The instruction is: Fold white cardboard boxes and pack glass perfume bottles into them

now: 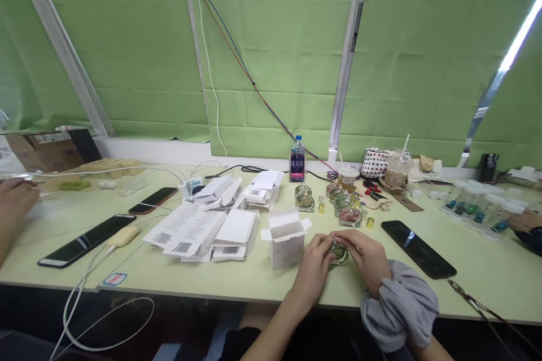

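Near the table's front edge, my left hand [315, 265] is closed on a small round glass bottle [339, 254] with green in it. My right hand [367, 256], a grey scrunchie [400, 304] around its wrist, pinches the top of the same bottle. An open white box [287, 240] stands upright just left of my hands, its flaps spread. Beyond my hands are similar glass bottles, one group with pink and green contents [349, 215] and a pair [304, 202] further left. Small yellow-capped pieces [321, 206] lie between them.
Flat white boxes [197, 231] are stacked left of centre. Phones [84, 241] lie at left and right [418, 249]. Pliers [470, 297] overhang the front right edge. A water bottle [297, 172], drink cups and clear jars [486, 208] stand further back. Other people's hands show at both sides.
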`<state>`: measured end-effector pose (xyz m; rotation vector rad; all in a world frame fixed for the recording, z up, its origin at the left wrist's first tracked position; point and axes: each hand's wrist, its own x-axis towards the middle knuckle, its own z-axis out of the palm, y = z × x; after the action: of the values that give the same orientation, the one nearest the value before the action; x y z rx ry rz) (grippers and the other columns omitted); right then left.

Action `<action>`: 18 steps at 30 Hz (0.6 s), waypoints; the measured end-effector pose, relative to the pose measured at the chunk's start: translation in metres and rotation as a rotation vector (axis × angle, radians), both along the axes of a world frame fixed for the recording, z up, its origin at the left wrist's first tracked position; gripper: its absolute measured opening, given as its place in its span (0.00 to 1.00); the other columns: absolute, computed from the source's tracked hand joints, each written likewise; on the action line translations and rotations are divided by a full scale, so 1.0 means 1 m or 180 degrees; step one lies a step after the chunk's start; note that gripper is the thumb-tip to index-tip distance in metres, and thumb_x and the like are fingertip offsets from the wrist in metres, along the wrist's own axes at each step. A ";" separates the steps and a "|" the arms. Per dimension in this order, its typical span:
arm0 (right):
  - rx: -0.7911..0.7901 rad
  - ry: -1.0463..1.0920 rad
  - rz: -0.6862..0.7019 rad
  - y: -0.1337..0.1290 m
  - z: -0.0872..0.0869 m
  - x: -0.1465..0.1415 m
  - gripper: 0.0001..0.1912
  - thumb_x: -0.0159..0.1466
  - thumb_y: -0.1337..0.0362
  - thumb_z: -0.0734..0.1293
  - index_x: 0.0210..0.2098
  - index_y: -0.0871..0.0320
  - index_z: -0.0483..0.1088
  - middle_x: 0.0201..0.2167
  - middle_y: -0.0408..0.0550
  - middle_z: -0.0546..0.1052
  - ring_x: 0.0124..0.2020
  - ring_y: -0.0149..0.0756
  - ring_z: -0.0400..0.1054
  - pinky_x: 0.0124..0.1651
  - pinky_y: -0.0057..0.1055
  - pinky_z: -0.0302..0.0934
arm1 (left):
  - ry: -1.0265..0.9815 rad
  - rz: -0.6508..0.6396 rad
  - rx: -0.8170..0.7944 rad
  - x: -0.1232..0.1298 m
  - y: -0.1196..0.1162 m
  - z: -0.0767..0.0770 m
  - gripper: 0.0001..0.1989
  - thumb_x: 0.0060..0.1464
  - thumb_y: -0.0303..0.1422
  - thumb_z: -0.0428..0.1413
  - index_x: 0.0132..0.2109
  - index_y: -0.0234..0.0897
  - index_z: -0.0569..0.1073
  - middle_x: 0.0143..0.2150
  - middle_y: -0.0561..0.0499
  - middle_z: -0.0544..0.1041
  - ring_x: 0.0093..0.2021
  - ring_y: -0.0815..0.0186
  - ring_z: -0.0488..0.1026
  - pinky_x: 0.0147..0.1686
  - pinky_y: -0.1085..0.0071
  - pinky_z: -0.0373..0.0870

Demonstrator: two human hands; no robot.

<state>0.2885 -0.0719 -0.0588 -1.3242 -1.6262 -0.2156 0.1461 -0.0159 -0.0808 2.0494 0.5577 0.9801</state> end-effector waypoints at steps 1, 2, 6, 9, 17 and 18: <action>-0.0026 0.0020 0.0007 0.000 0.001 0.000 0.11 0.66 0.64 0.60 0.36 0.54 0.75 0.32 0.46 0.81 0.33 0.39 0.76 0.38 0.34 0.72 | 0.0000 0.0000 -0.0001 0.000 0.000 0.000 0.25 0.54 0.20 0.49 0.57 0.45 0.68 0.45 0.49 0.71 0.46 0.64 0.69 0.49 0.69 0.65; -0.0053 0.0052 0.0002 -0.001 0.001 0.000 0.11 0.65 0.64 0.60 0.36 0.53 0.75 0.33 0.46 0.81 0.34 0.40 0.76 0.38 0.35 0.72 | 0.0000 -0.0007 -0.0003 0.000 0.000 0.000 0.26 0.54 0.20 0.49 0.58 0.45 0.68 0.45 0.49 0.71 0.46 0.64 0.69 0.49 0.69 0.65; -0.0251 0.0147 -0.0020 -0.002 0.002 0.000 0.11 0.66 0.63 0.60 0.38 0.50 0.75 0.35 0.47 0.81 0.36 0.42 0.76 0.41 0.38 0.71 | 0.0003 -0.0015 0.0016 -0.001 -0.001 0.000 0.25 0.55 0.21 0.49 0.57 0.44 0.68 0.45 0.49 0.71 0.47 0.63 0.68 0.50 0.69 0.65; -0.0327 0.0105 -0.0022 -0.002 0.000 0.000 0.12 0.66 0.63 0.59 0.38 0.50 0.75 0.36 0.47 0.80 0.37 0.42 0.75 0.42 0.39 0.71 | -0.0009 -0.0004 -0.0003 0.000 -0.002 0.001 0.24 0.54 0.20 0.49 0.56 0.43 0.69 0.45 0.49 0.71 0.47 0.64 0.68 0.50 0.69 0.65; -0.0309 -0.0268 -0.0046 0.000 -0.008 0.009 0.13 0.67 0.62 0.58 0.41 0.54 0.74 0.37 0.49 0.80 0.38 0.40 0.75 0.41 0.34 0.70 | -0.0016 0.0011 0.0006 0.000 -0.003 0.004 0.22 0.55 0.21 0.49 0.54 0.43 0.70 0.44 0.49 0.71 0.46 0.63 0.69 0.49 0.69 0.66; -0.0326 -0.0250 -0.0042 0.000 -0.009 0.010 0.13 0.67 0.62 0.58 0.41 0.54 0.74 0.38 0.49 0.80 0.38 0.41 0.75 0.42 0.35 0.70 | -0.0007 0.0011 0.0002 0.000 -0.003 0.003 0.23 0.55 0.21 0.49 0.55 0.43 0.70 0.45 0.49 0.71 0.46 0.63 0.69 0.49 0.69 0.66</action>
<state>0.2981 -0.0715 -0.0673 -1.4200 -1.7142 -0.1965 0.1457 -0.0186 -0.0774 2.0483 0.5601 0.9846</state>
